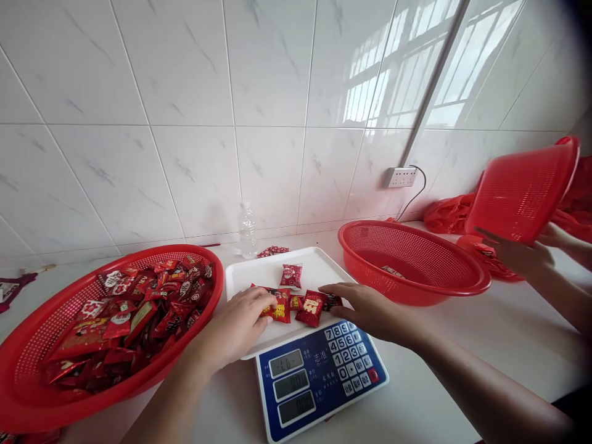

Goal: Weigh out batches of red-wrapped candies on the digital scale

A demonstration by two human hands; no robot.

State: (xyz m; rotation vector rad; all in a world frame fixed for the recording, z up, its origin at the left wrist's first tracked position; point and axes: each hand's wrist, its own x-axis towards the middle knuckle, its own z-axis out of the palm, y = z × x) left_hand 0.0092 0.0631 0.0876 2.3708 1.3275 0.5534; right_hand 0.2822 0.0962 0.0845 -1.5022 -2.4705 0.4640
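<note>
Left hand (243, 324) lay on the near edge of the white scale tray (263, 274), grip closed: fingers curled down over a red-and-yellow packet (281, 313), thumb not visible. Right hand (370, 310) sat at the tray's right side, grip open, fingers stretched nearly flat, tips touching a dark packet (332, 301); nothing held. Between the two hands, a red packet with white print (312, 307) lay flat on the tray, just beside both the others. One more small red packet (291, 275) sat alone further back, mid-tray. Tray rested on a blue-faced scale (319, 379) on the white worktop (485, 333). Left of the scale, a red basket (28, 370) heaped with wrapped sweets. Right of it, a second red basket (416, 290), nearly bare. Far right, another person's hand (518, 253) steadied a tilted third basket (522, 191).
</note>
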